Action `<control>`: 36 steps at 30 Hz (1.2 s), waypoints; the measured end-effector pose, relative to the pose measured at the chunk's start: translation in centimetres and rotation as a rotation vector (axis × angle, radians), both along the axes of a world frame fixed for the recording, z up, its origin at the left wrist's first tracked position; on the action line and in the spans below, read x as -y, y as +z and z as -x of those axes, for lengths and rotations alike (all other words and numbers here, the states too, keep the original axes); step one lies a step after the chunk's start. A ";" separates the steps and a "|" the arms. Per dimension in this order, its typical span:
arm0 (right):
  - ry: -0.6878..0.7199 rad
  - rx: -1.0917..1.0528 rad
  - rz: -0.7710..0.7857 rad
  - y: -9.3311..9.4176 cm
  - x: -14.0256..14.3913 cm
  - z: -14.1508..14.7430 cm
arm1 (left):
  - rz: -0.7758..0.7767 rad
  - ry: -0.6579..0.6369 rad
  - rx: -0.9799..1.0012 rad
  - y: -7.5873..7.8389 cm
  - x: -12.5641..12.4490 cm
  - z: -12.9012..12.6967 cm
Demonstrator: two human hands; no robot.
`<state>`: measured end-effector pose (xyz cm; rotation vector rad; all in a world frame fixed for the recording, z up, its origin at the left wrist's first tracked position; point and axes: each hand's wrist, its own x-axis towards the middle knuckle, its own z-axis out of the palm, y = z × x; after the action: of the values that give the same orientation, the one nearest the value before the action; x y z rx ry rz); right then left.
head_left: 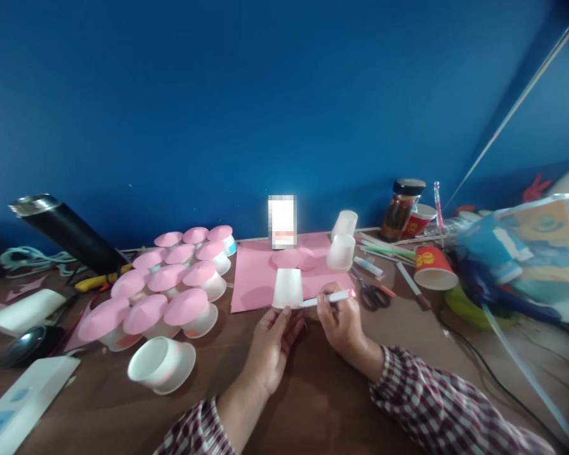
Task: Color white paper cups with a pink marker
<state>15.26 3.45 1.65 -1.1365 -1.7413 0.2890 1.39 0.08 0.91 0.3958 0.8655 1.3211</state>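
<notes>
My left hand (281, 335) pinches a white paper cup (287, 288) by its lower rim; the cup is upside down in front of me. In my right hand (342, 316) is a white marker with a pink end (332, 297), its tip close to the cup's lower right edge; I cannot tell whether it touches. Behind the cup lie sheets of pink paper (251, 284) with pink paper discs (287, 258) on them. Two more white cups (341, 252) stand upside down at the sheet's right edge. Scissors (375, 296) with dark handles lie right of my right hand.
At left stand several cups topped with pink paper cones (187, 306), and a white cup on a disc (159, 363). A black flask (71, 230), power strip (26, 401), glue gun (507, 294), dark jar (401, 208) and red cup (434, 266) lie around. A blue wall (218, 114) rises behind.
</notes>
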 end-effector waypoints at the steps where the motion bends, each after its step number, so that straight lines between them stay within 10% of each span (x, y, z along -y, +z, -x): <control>1: 0.000 0.005 -0.004 0.0 0.0 0.0 | -0.003 -0.002 -0.002 0.0 0.0 0.0; 36: -0.015 -0.020 -0.019 0.4 0.1 0.0 | -0.006 0.027 0.017 0.1 0.0 -0.1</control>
<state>15.30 3.32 2.05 -1.1293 -1.7136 0.2733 1.47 0.08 0.99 0.3780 0.8557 1.3508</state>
